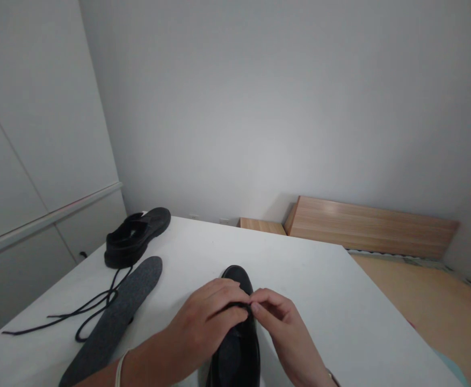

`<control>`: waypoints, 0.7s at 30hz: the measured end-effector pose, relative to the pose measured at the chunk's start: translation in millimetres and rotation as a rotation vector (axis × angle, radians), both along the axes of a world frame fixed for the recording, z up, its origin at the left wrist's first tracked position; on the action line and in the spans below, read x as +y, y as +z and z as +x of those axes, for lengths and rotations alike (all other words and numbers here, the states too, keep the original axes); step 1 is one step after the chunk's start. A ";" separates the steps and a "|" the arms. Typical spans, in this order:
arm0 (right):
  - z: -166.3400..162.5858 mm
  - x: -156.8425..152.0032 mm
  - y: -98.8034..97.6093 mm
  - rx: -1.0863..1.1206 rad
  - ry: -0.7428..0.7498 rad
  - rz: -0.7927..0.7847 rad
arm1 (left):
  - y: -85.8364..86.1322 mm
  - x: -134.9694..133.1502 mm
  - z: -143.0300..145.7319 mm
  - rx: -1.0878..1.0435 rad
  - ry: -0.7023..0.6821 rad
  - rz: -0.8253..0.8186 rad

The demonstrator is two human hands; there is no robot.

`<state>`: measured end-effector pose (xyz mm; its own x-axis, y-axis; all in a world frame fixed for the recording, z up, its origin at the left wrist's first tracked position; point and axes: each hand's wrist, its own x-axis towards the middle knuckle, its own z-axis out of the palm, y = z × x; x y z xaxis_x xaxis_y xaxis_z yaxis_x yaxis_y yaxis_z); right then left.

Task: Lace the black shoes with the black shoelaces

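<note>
A black shoe (235, 357) stands on the white table right in front of me, toe pointing away. Across its upper, my left hand (207, 320) reaches over from the left, thumb and forefinger closed round a dark strand that looks like a black shoelace (237, 305). My right hand (285, 328) comes in from the right side. Its thumb and forefinger pinch the end of the same strand by the eyelets, close to the left fingertips. My fingers hide most of the lacing area.
A second black shoe (136, 236) without visible laces sits at the table's far left. Nearby lie a grey insole (118, 317) and a loose black lace (78, 310). The white table (308, 279) ends at the right, beside a bed (428, 301) with a wooden headboard (372, 226).
</note>
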<state>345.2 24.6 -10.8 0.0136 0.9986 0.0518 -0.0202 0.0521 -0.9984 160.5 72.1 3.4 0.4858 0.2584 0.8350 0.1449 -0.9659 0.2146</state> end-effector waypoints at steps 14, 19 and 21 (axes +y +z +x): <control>52.9 -24.3 -47.5 -0.109 -0.331 0.069 | -30.2 -0.1 -17.5 -0.299 -0.064 -1.295; 22.9 -20.9 -1.4 -0.342 -0.182 0.460 | -1.4 1.8 10.9 -0.158 -0.190 -1.309; 11.8 -18.6 12.8 -0.474 -0.126 0.582 | 6.9 2.0 18.6 -0.026 -0.190 -1.240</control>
<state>357.1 6.0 2.0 -0.0296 0.8005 0.5986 0.4450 0.5468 -0.7092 179.1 74.1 10.3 0.5883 0.8036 0.0900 0.0080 -0.1171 0.9931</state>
